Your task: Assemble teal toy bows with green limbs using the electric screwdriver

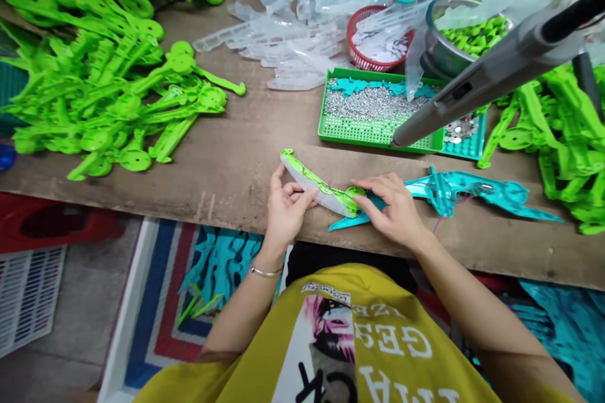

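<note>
My left hand (287,209) pinches a curved translucent plastic strip with a bright green plastic arm piece (309,176) lying along it. The strip and the green piece are tilted, with the hooked end up at the left. At their lower right end, the thumb and fingers of my right hand (392,209) close on the round green end. Under and beyond my right hand lies a long teal plastic piece (501,194) on the table, with thin wires and a small metal part in its middle. The right hand covers part of it.
A green tray (366,132) of small screws stands beyond my hands, under a hanging grey power screwdriver (467,85). Green parts (118,94) pile up at left and right. Translucent strips (293,44), a red basket (352,41) and a metal bowl (430,44) sit behind.
</note>
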Motion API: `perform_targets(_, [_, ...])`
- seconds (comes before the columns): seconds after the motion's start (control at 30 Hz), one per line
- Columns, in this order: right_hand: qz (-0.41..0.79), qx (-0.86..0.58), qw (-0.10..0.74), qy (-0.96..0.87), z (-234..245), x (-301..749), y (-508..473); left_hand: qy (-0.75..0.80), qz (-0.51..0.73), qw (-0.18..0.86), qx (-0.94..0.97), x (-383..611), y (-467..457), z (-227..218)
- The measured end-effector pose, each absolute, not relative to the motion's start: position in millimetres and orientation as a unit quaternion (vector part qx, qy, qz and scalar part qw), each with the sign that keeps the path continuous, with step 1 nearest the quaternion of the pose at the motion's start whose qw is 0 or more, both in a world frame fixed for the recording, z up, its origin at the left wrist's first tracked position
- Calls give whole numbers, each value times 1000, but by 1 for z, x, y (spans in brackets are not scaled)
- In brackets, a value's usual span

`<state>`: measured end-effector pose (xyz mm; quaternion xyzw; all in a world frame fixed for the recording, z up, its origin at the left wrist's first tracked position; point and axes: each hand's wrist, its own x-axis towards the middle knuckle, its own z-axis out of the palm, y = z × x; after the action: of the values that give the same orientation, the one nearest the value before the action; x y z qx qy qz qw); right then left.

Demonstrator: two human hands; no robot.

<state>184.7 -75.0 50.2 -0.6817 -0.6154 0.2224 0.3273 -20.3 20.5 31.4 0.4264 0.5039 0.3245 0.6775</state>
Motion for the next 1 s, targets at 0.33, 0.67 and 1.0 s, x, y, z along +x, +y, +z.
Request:
perform_targets(0.33, [280, -677, 248, -634, 59, 186, -71, 508, 319, 674, 432, -20, 20, 34])
perform_targets(0.67, [290, -673, 201, -650, 65, 186, -69, 506, 323, 667, 442, -16, 24, 34])
perform_targets(1.0, [276, -676, 164, -664, 58, 185, -69, 495, 334, 678, 429, -19, 17, 25])
